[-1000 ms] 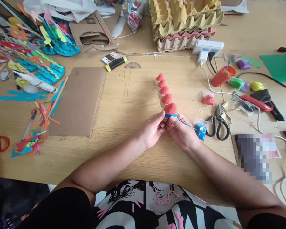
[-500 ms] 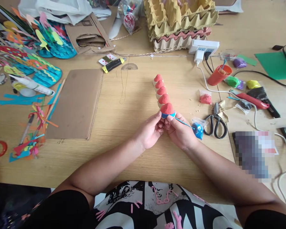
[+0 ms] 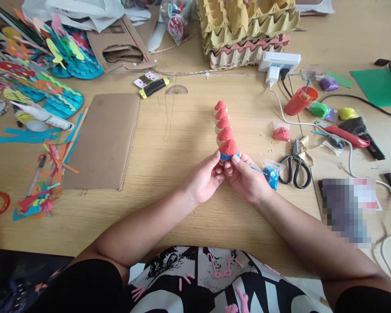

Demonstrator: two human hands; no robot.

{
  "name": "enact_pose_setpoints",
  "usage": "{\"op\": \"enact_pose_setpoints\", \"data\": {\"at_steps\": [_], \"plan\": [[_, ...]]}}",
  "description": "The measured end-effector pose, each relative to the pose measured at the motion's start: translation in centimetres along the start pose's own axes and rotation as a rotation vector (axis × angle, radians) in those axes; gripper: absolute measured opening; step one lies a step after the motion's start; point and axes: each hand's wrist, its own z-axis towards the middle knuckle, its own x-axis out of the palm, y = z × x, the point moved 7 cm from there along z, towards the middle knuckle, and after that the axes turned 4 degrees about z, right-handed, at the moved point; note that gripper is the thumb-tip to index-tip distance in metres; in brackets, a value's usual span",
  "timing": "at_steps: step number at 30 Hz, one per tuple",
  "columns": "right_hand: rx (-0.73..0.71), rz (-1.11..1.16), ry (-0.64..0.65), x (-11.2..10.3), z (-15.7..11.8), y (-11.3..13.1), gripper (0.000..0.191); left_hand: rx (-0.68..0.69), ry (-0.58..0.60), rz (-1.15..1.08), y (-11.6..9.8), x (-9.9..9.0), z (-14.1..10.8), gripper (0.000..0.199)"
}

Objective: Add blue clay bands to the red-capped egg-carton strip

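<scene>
Between my two hands is an egg carton strip (image 3: pixel 222 124) with several bumps in a row, their tops coated in red clay. Blue clay (image 3: pixel 227 157) covers the lower front of the nearest bump. My left hand (image 3: pixel 203 178) grips the near end from the left, thumb on its side. My right hand (image 3: pixel 250 180) pinches the right edge of that end, its thumb against the blue. Fingertips of both hands meet underneath, partly hidden. Beside my right hand lies a small bag of blue clay (image 3: pixel 271 177), with a thin blue strand (image 3: pixel 258 169) leading toward it.
Black-handled scissors (image 3: pixel 295 167) and a bag of red clay (image 3: pixel 281 131) lie to the right, near an orange cup (image 3: pixel 301 101). A cardboard sheet (image 3: pixel 101 141) lies left. Stacked egg trays (image 3: pixel 247 34) and a power strip (image 3: pixel 279 62) stand at the back.
The far end of the egg carton strip has swung slightly right. My right thumb has shifted a little right along the blue clay, while my left hand has hardly moved.
</scene>
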Motion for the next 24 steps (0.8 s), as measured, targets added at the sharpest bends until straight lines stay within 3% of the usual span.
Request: {"op": "enact_pose_setpoints", "data": {"at_steps": [9, 13, 19, 24], "plan": [[0.034, 0.021, 0.028, -0.4, 0.5, -0.2, 0.037, 0.028, 0.025, 0.013, -0.2, -0.3, 0.2, 0.036], [0.004, 0.055, 0.024, -0.5, 0.6, 0.1, 0.033, 0.098, 0.031, 0.087, -0.8, 0.0, 0.2, 0.040], [0.030, 0.060, 0.024, -0.7, 0.5, 0.0, 0.043, 0.149, 0.068, 0.205, -1.1, 0.5, -0.1, 0.040], [0.053, 0.069, 0.008, -0.6, 0.6, -0.3, 0.042, 0.226, 0.007, 0.243, -1.5, 0.0, -0.1, 0.033]]}}
